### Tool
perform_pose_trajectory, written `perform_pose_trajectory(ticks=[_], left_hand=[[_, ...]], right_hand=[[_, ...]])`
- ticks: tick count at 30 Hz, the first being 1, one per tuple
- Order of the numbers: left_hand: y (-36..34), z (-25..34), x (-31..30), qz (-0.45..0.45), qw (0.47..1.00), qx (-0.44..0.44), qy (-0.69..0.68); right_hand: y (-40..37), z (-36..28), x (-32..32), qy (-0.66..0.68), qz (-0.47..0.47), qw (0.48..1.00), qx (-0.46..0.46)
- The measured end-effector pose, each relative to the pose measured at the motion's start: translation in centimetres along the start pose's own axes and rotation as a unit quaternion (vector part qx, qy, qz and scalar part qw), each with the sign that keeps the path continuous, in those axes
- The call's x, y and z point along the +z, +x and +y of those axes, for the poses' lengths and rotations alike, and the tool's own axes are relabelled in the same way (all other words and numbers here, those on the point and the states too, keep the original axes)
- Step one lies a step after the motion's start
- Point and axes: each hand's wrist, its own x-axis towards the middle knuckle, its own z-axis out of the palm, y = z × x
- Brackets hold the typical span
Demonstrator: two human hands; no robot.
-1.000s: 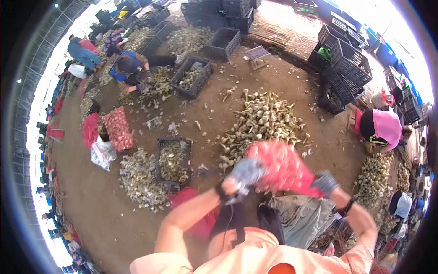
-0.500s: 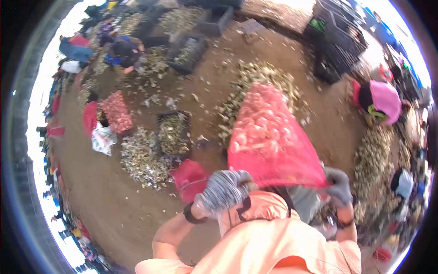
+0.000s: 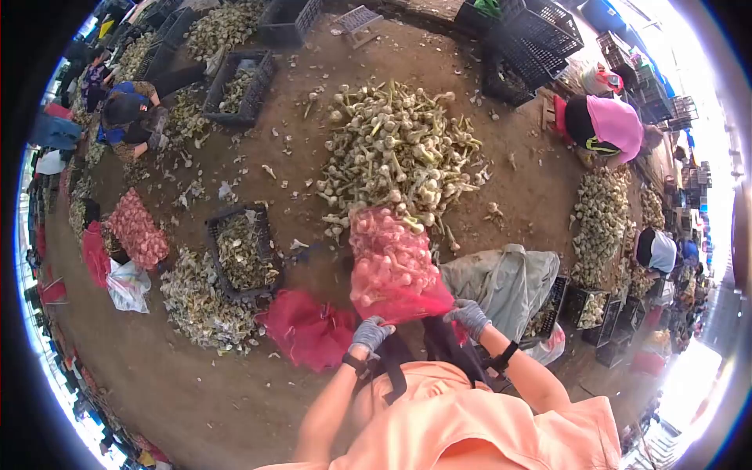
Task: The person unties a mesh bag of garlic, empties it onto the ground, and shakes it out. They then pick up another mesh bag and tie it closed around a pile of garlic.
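The person's left hand (image 3: 370,333) and right hand (image 3: 468,316), both in grey knit gloves, are held close in front of the chest. The fingers of each hand are curled shut on the near end of a red mesh sack (image 3: 394,266). The sack is packed with pale garlic bulbs and stretches away from the fingers, its far end reaching the edge of the big garlic pile (image 3: 399,153) on the dirt floor. Whether that far end rests on the ground or hangs clear cannot be told.

Just left of the left fingers lies a heap of slack red netting (image 3: 308,329), and beyond that a black crate (image 3: 239,251) of trimmings. Just right of the right fingers is a crumpled grey sack (image 3: 505,282).

The step in hand looks like handling a full sack by its gathered mouth. The next move probably calls for keeping both grips tight on the netting so the neck stays bunched and no bulbs spill, with the weight taken evenly between the two hands.
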Motion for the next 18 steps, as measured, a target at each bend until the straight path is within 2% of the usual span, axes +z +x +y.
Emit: perform_pose_trajectory(ticks=[1,2,3,5,6,8,9,10,11,12,13,15,17,18], left_hand=[[0.9,-0.2,-0.7,0.002,0.998,-0.015,-0.054],[1.6,-0.3,-1.2,0.002,0.994,-0.031,-0.105],[2.7,-0.7,-1.3,0.04,0.991,-0.011,-0.125],[2.6,3.1,-3.6,0.043,0.985,-0.027,-0.163],[3.9,3.7,-4.2,0.045,0.986,-0.02,-0.158],[6.4,4.7,-5.0,0.102,0.979,0.078,-0.161],[5.5,7.9,-6.8,0.116,0.973,0.105,-0.167],[4.2,11.1,-8.3,0.097,0.936,0.157,-0.298],[2.0,15.5,-10.3,0.1,0.923,0.202,-0.312],[-0.1,19.6,-12.5,0.12,0.932,0.23,-0.255],[-2.9,24.0,-13.8,0.136,0.909,0.279,-0.276],[-8.3,30.4,-16.5,0.164,0.901,0.318,-0.244],[-13.3,35.2,-17.4,0.182,0.851,0.421,-0.256],[-15.9,37.3,-17.5,0.194,0.826,0.466,-0.251]], right_hand=[[0.3,-0.5,0.7,0.08,-0.004,0.997,0.011],[1.8,-0.6,0.9,0.064,0.004,0.998,0.019],[3.1,-0.7,0.8,0.067,0.006,0.997,0.025],[5.5,-2.4,-0.1,0.086,0.042,0.995,0.033],[5.5,-5.0,-0.6,0.135,0.044,0.99,0.014],[3.9,-10.9,-1.8,0.226,0.031,0.972,-0.046],[3.1,-13.4,-2.8,0.268,0.02,0.96,-0.086],[2.4,-15.7,-4.0,0.292,0.021,0.946,-0.143],[1.6,-17.9,-5.4,0.316,0.026,0.927,-0.199],[0.6,-20.2,-6.7,0.327,0.024,0.913,-0.244],[-0.6,-22.2,-7.8,0.336,0.023,0.896,-0.289],[-3.8,-25.5,-8.4,0.389,0.058,0.863,-0.318],[-7.8,-27.5,-11.4,0.336,0.026,0.852,-0.401],[-10.3,-29.2,-12.2,0.365,-0.016,0.809,-0.46]])
